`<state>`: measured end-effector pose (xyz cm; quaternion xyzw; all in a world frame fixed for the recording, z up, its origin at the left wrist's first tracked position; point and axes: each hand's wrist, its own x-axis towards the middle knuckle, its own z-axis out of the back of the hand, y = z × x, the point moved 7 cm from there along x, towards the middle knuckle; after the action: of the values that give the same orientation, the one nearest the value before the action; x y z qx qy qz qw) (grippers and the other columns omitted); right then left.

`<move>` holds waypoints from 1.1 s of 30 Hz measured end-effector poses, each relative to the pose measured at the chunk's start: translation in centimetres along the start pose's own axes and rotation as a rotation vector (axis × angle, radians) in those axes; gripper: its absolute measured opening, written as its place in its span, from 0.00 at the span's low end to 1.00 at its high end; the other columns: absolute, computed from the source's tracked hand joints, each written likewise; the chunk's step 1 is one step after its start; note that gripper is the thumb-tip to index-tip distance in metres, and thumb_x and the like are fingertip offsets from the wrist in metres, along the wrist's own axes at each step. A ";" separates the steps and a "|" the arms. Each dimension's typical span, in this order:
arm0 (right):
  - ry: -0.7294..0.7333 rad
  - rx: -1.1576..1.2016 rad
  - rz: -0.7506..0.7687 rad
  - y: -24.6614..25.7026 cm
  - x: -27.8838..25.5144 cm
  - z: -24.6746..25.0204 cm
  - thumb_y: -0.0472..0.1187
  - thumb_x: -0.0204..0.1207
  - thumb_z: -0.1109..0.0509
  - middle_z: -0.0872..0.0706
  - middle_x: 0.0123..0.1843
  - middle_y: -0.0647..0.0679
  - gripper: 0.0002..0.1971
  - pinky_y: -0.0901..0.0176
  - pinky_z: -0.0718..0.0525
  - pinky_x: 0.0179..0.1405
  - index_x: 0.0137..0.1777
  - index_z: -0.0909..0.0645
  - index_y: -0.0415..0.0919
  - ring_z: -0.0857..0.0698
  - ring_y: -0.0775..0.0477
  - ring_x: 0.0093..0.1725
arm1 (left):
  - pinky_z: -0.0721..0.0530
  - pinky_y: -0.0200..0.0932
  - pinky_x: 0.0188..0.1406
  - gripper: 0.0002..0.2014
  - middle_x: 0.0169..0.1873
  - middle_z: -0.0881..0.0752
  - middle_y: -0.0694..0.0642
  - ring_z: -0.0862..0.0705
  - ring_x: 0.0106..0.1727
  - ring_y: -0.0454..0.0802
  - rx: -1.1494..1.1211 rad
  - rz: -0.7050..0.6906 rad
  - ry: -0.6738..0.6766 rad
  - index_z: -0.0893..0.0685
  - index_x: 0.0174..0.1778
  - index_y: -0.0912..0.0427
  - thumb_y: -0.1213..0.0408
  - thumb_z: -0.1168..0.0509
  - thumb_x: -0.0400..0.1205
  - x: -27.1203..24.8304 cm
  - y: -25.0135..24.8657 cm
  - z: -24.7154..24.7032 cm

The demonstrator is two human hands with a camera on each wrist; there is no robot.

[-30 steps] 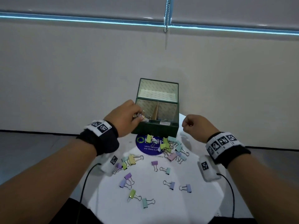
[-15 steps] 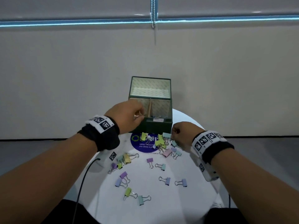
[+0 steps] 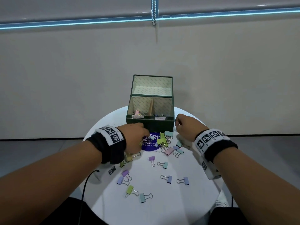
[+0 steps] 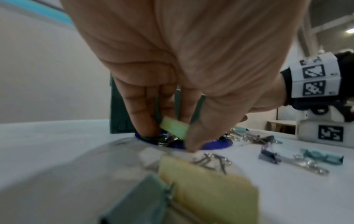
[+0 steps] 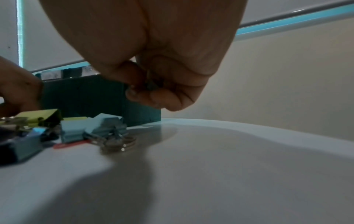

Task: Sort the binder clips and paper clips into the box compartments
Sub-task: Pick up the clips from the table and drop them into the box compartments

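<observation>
A green box [image 3: 150,123] stands at the far side of the round white table [image 3: 162,210]; its left front compartment [image 3: 138,112] holds a pink binder clip and some others. My left hand [image 3: 146,137] is down on the clip pile in front of the box. In the left wrist view its fingers and thumb pinch a light green binder clip [image 4: 173,127]. My right hand [image 3: 178,125] hovers as a fist by the box's right front corner. Its fingertips [image 5: 134,92] pinch a small dark clip [image 5: 153,86], too small to tell which kind.
Several pastel binder clips [image 3: 167,178] lie scattered over the table, thickest around a blue round sticker [image 3: 149,147]. A red paper clip [image 5: 67,145] lies among them. The table's edge curves close behind the box, with a plain wall beyond.
My left hand left the box's left compartment and came down onto the pile, taking a green binder clip. My right hand rose from the pile to the box's right corner.
</observation>
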<state>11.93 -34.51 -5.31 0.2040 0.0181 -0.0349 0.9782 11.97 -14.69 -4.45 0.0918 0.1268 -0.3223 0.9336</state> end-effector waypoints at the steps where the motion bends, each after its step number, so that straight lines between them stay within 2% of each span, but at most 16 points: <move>1: 0.023 0.028 0.002 0.0 0.1 -0.2 0.35 0.80 0.40 0.14 0.48 0.47 0.09 0.57 0.22 0.43 0.50 0.18 0.44 0.17 0.41 0.50 | 0.14 0.48 0.58 0.25 0.62 0.25 0.50 0.19 0.58 0.52 -0.017 0.008 0.005 0.22 0.70 0.45 0.63 0.31 0.75 -0.1 0.2 0.1; 3: 0.062 -0.007 0.041 0.6 -0.4 -0.5 0.37 0.83 0.38 0.14 0.58 0.44 0.12 0.55 0.19 0.56 0.59 0.15 0.39 0.17 0.41 0.59 | 0.14 0.46 0.53 0.13 0.57 0.25 0.49 0.19 0.51 0.50 -0.035 0.034 -0.020 0.20 0.52 0.46 0.65 0.33 0.75 -0.2 0.4 0.5; 5: 0.081 0.000 -0.056 0.2 -0.5 -0.3 0.45 0.81 0.36 0.13 0.51 0.47 0.09 0.55 0.20 0.49 0.51 0.15 0.43 0.16 0.45 0.54 | 0.16 0.44 0.48 0.08 0.52 0.23 0.50 0.20 0.47 0.49 -0.056 0.056 -0.056 0.26 0.39 0.46 0.66 0.35 0.77 -0.1 0.6 0.9; 7: 0.117 -0.027 -0.083 -0.4 -0.7 -1.0 0.52 0.74 0.32 0.14 0.42 0.49 0.10 0.57 0.21 0.42 0.40 0.20 0.46 0.15 0.46 0.47 | 0.19 0.41 0.42 0.09 0.47 0.21 0.49 0.20 0.44 0.49 -0.089 0.059 -0.076 0.28 0.37 0.46 0.64 0.36 0.78 0.2 0.5 1.2; 9: 0.203 0.000 -0.110 -0.9 -0.5 -1.9 0.56 0.67 0.29 0.13 0.39 0.48 0.13 0.55 0.18 0.43 0.38 0.20 0.46 0.15 0.46 0.45 | 0.21 0.40 0.42 0.04 0.48 0.17 0.48 0.19 0.47 0.50 -0.111 0.053 -0.047 0.22 0.48 0.46 0.60 0.34 0.80 0.3 0.1 1.2; 11: 0.251 0.016 -0.110 -1.0 -0.4 -2.3 0.59 0.64 0.26 0.14 0.39 0.49 0.17 0.54 0.19 0.44 0.39 0.21 0.47 0.16 0.48 0.43 | 0.19 0.42 0.51 0.19 0.60 0.15 0.50 0.17 0.58 0.52 -0.115 0.032 0.011 0.23 0.70 0.44 0.54 0.33 0.82 0.7 -0.5 0.6; 13: 0.278 0.033 -0.104 -1.3 -0.4 -2.3 0.58 0.63 0.23 0.15 0.38 0.50 0.17 0.54 0.19 0.44 0.38 0.23 0.47 0.19 0.48 0.40 | 0.18 0.46 0.61 0.26 0.68 0.18 0.50 0.19 0.66 0.53 -0.076 0.006 0.023 0.29 0.78 0.42 0.51 0.34 0.83 1.0 -0.9 0.3; 15: 0.298 0.041 -0.089 -1.6 -0.5 -2.2 0.55 0.63 0.21 0.14 0.38 0.51 0.15 0.52 0.16 0.46 0.37 0.22 0.48 0.19 0.48 0.39 | 0.18 0.47 0.61 0.22 0.67 0.17 0.50 0.19 0.65 0.53 -0.038 0.001 0.002 0.24 0.75 0.41 0.50 0.33 0.83 1.4 -0.9 0.2; 17: 0.302 0.045 -0.070 -1.9 -0.6 -2.1 0.53 0.63 0.20 0.14 0.37 0.52 0.14 0.50 0.14 0.49 0.36 0.21 0.48 0.18 0.48 0.39 | 0.20 0.43 0.50 0.17 0.59 0.16 0.48 0.18 0.57 0.51 -0.049 0.023 -0.006 0.20 0.66 0.42 0.49 0.32 0.81 1.5 -0.5 0.1; 19: 0.298 0.068 -0.070 -2.1 -0.6 -2.0 0.52 0.64 0.19 0.14 0.35 0.53 0.13 0.52 0.15 0.46 0.36 0.20 0.48 0.19 0.49 0.38 | 0.24 0.40 0.39 0.12 0.48 0.17 0.44 0.19 0.48 0.48 -0.070 0.037 -0.022 0.20 0.56 0.43 0.49 0.30 0.79 1.2 -0.3 0.4; 22: 0.313 0.127 -0.066 -2.3 -0.8 -2.1 0.48 0.64 0.18 0.15 0.32 0.54 0.12 0.58 0.18 0.38 0.36 0.19 0.47 0.19 0.52 0.35 | 0.25 0.38 0.36 0.07 0.42 0.17 0.44 0.19 0.43 0.46 -0.112 0.003 -0.067 0.22 0.45 0.44 0.50 0.31 0.79 0.5 0.2 1.8; 25: 0.313 0.229 -0.085 -2.4 -1.4 -2.1 0.36 0.67 0.19 0.16 0.28 0.49 0.11 0.68 0.22 0.26 0.35 0.21 0.42 0.19 0.56 0.26 | 0.23 0.38 0.39 0.08 0.40 0.18 0.43 0.18 0.43 0.44 -0.267 0.027 -0.307 0.24 0.40 0.42 0.50 0.31 0.80 -0.2 2.3 6.2; 27: 0.307 0.298 -0.107 -2.5 -1.8 -2.1 0.29 0.70 0.24 0.18 0.27 0.47 0.12 0.70 0.23 0.23 0.33 0.24 0.40 0.18 0.59 0.25 | 0.23 0.42 0.42 0.08 0.44 0.17 0.44 0.18 0.45 0.47 -0.396 0.125 -0.534 0.23 0.42 0.44 0.52 0.30 0.80 -0.2 4.8 9.4; 28: 0.299 0.295 -0.105 -2.6 -1.6 -2.1 0.31 0.70 0.25 0.17 0.27 0.48 0.13 0.66 0.19 0.27 0.31 0.24 0.42 0.15 0.57 0.30 | 0.24 0.43 0.44 0.08 0.47 0.16 0.47 0.18 0.47 0.49 -0.442 0.183 -0.591 0.22 0.45 0.47 0.52 0.29 0.79 0.2 5.9 10.1; 30: 0.322 0.230 -0.085 -2.4 -1.3 -2.2 0.41 0.66 0.25 0.15 0.28 0.50 0.10 0.49 0.13 0.44 0.28 0.23 0.46 0.14 0.47 0.39 | 0.24 0.43 0.48 0.15 0.54 0.16 0.52 0.18 0.51 0.51 -0.507 0.256 -0.578 0.19 0.54 0.49 0.49 0.26 0.77 1.6 7.4 10.2; 33: 0.364 0.211 -0.088 -2.3 -1.4 -2.3 0.47 0.60 0.27 0.13 0.31 0.51 0.07 0.44 0.14 0.55 0.26 0.21 0.49 0.14 0.44 0.42 | 0.21 0.45 0.59 0.34 0.67 0.19 0.56 0.18 0.62 0.54 -0.479 0.243 -0.414 0.27 0.76 0.49 0.40 0.28 0.76 2.9 7.4 9.0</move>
<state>10.33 -35.60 -8.25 0.3073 0.1996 -0.0420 0.9295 20.38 -12.95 3.92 -0.1831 -0.0050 -0.1817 0.9661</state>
